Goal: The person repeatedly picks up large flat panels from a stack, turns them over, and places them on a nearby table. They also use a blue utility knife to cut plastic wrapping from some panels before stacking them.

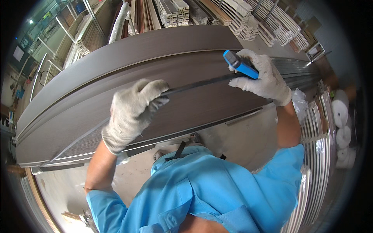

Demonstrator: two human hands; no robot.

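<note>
Both my hands wear pale knitted work gloves and are raised over a stack of long dark brown panels [202, 100]. A thin dark strip [198, 84] stretches between them. My left hand [134, 108] is closed on one end of the strip, thumb and fingers pinched together. My right hand [264, 75] is wrapped around a blue-and-black handheld tool [241, 66], which points up to the left; its exact kind does not show. The strip's other end runs to that hand's thumb, where the glove hides it. A pale translucent band [79, 138] crosses the panels left of my left hand.
Bundles of pale profiles [229, 15] lie on racks beyond the panels. White rolls [341, 112] stand at the far right beside stacked white lengths [314, 155]. Clear plastic film [299, 103] hangs near my right wrist. Concrete floor [241, 136] shows between me and the stack.
</note>
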